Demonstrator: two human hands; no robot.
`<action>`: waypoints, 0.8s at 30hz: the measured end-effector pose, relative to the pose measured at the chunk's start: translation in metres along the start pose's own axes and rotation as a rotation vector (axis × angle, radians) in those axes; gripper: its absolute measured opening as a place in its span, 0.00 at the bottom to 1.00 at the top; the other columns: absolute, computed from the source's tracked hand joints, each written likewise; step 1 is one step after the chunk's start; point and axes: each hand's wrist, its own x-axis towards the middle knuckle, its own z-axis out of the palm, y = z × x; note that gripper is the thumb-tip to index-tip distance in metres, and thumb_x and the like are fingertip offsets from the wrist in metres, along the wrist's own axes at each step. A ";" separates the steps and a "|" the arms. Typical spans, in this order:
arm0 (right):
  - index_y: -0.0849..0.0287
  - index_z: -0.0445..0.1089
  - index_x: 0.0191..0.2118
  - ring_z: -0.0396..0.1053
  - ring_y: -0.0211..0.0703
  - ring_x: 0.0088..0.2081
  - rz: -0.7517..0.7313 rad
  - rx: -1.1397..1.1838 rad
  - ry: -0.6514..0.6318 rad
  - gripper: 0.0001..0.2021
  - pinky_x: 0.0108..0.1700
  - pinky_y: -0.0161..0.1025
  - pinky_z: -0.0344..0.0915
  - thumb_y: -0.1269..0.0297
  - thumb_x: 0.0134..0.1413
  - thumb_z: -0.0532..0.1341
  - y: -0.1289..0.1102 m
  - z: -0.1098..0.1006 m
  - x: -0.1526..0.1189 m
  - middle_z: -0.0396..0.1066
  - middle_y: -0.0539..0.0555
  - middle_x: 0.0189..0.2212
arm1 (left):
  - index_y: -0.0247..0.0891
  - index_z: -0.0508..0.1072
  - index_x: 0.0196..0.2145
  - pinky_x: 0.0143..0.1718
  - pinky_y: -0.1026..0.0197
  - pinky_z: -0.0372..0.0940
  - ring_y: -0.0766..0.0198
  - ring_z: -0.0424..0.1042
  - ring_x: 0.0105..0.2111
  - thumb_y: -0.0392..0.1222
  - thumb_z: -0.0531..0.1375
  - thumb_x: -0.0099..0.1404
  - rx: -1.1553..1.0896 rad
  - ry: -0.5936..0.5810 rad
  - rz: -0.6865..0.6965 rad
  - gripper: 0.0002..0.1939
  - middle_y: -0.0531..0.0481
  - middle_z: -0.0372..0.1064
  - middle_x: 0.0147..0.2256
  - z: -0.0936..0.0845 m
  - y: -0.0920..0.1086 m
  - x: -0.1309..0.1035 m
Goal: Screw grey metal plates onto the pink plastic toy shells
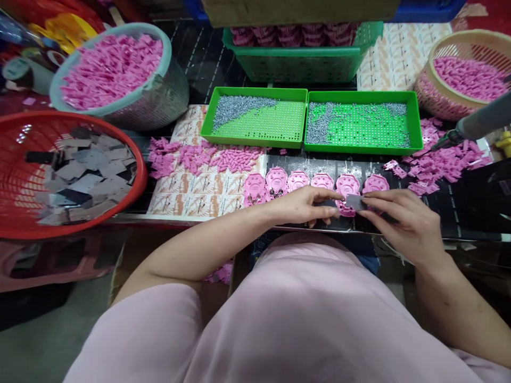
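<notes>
Several pink plastic casings (255, 187) stand in a row along the table's front edge. One pink casing (346, 186) lies between my two hands. My left hand (305, 205) has its index finger and thumb against that casing's left side, holding it at the edge. From the right, my right hand (409, 215) pinches a small flat grey plate (354, 202) over the casing's lower part. The fingers partly hide the plate and this casing. Another pink casing (376, 182) sits just behind my right fingertips. Shiny metal bits show on the second casing from the left (276, 183).
Two green trays (255, 142) of small screws stand behind the row. Loose pink parts (451, 165) lie to the right, under a screwdriver-like tool (475, 122). A red basket (138, 181) holds grey plates; a pale basket (167, 101) and a beige basket (429, 101) hold pink parts.
</notes>
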 end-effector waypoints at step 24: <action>0.47 0.74 0.43 0.75 0.37 0.41 0.304 1.017 0.043 0.13 0.43 0.34 0.74 0.66 0.50 0.69 -0.030 0.029 0.031 0.77 0.47 0.40 | 0.38 0.74 0.29 0.58 0.54 0.59 0.56 0.60 0.62 0.52 0.66 0.61 -0.257 0.198 0.697 0.14 0.48 0.66 0.56 0.020 -0.003 0.002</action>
